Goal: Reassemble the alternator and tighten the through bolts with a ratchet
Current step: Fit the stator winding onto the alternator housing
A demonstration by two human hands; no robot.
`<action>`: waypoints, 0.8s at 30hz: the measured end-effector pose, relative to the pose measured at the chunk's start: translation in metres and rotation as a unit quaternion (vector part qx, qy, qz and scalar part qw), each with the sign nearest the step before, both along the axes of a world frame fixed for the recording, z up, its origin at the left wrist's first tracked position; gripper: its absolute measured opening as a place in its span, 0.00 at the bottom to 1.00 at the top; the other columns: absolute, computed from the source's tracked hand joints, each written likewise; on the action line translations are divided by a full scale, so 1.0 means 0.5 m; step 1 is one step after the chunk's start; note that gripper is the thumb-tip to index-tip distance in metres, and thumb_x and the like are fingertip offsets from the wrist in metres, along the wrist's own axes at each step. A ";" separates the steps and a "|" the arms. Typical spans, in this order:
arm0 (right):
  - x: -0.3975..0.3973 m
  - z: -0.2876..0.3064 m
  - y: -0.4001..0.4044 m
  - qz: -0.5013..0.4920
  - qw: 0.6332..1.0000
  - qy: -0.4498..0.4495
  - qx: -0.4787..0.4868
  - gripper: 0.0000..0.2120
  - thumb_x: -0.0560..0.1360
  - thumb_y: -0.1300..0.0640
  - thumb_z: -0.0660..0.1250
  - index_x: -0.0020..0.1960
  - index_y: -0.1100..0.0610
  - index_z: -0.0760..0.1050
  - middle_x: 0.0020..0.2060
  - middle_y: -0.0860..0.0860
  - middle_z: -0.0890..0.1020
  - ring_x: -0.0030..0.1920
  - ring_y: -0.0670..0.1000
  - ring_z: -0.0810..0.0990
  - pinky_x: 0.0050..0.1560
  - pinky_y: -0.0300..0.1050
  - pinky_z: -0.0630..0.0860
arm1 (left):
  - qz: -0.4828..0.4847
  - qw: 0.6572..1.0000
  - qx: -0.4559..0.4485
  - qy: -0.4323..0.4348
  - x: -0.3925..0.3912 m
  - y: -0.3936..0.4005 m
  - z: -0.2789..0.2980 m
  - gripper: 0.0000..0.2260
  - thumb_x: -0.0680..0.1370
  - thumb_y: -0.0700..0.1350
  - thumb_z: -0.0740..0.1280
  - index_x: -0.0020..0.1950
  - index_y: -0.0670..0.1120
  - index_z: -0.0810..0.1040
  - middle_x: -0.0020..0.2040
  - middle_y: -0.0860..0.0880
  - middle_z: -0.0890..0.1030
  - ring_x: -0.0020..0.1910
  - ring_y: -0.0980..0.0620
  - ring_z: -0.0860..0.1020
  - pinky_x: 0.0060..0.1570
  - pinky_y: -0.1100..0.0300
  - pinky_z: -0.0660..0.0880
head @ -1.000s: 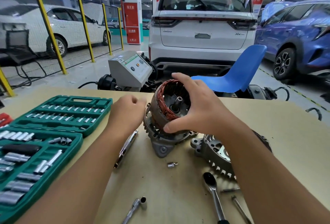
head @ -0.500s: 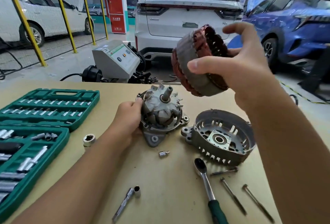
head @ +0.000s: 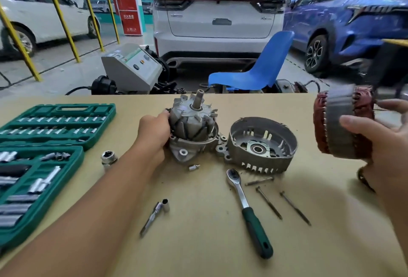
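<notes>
Sitting on the tan table (head: 198, 254), the rotor (head: 193, 125) stands in its front housing (head: 192, 147) with its shaft pointing up. The left hand (head: 154, 132) holds its side, fingers curled round it. The right hand (head: 379, 135) grips the stator (head: 341, 122) up in the air, off to the right. The rear housing (head: 261, 144) lies beside the rotor. The ratchet (head: 248, 210) and three through bolts (head: 269, 202) lie nearer. The red sign (head: 127, 1) has writing too blurry to read.
</notes>
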State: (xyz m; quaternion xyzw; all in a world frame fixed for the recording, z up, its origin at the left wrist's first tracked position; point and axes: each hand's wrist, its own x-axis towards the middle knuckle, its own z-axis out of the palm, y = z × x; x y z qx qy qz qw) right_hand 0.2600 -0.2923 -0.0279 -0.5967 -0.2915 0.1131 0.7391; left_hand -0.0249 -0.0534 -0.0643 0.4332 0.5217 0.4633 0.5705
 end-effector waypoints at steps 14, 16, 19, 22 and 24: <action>-0.060 0.013 0.039 0.066 0.982 -0.173 -0.044 0.45 0.45 0.44 0.85 0.59 0.32 0.70 0.61 0.47 0.79 0.58 0.50 0.82 0.45 0.53 0.85 | -0.033 0.997 -0.065 0.001 -0.039 -0.024 -0.035 0.14 0.83 0.44 0.61 0.53 0.44 0.86 0.42 0.44 0.88 0.33 0.46 0.86 0.29 0.54 0.80; -0.087 0.040 0.067 0.093 0.979 -0.181 -0.033 0.45 0.45 0.46 0.85 0.58 0.34 0.71 0.60 0.48 0.79 0.56 0.50 0.83 0.43 0.53 0.86 | -0.037 0.998 -0.054 0.012 -0.036 -0.022 -0.035 0.15 0.84 0.50 0.61 0.54 0.44 0.86 0.43 0.43 0.88 0.37 0.44 0.87 0.31 0.52 0.81; -0.150 0.088 0.118 0.126 0.966 -0.223 -0.034 0.43 0.45 0.45 0.85 0.57 0.34 0.71 0.54 0.43 0.80 0.51 0.40 0.83 0.44 0.49 0.85 | -0.047 0.998 -0.030 0.016 -0.034 -0.021 -0.040 0.20 0.79 0.57 0.64 0.54 0.43 0.86 0.47 0.42 0.88 0.48 0.38 0.87 0.48 0.40 0.84; -0.219 0.122 0.171 0.147 0.951 -0.266 -0.051 0.42 0.46 0.42 0.85 0.57 0.34 0.70 0.52 0.40 0.80 0.51 0.39 0.82 0.48 0.47 0.84 | -0.051 0.998 -0.012 0.018 -0.037 -0.010 -0.053 0.21 0.76 0.58 0.64 0.52 0.43 0.86 0.51 0.41 0.87 0.53 0.36 0.85 0.61 0.35 0.79; -0.258 0.131 0.199 0.160 0.943 -0.282 -0.069 0.41 0.46 0.41 0.84 0.56 0.34 0.70 0.51 0.39 0.79 0.50 0.40 0.81 0.49 0.48 0.83 | -0.060 0.998 -0.004 0.017 -0.040 -0.006 -0.057 0.19 0.76 0.57 0.65 0.51 0.44 0.87 0.50 0.41 0.87 0.53 0.36 0.85 0.61 0.35 0.79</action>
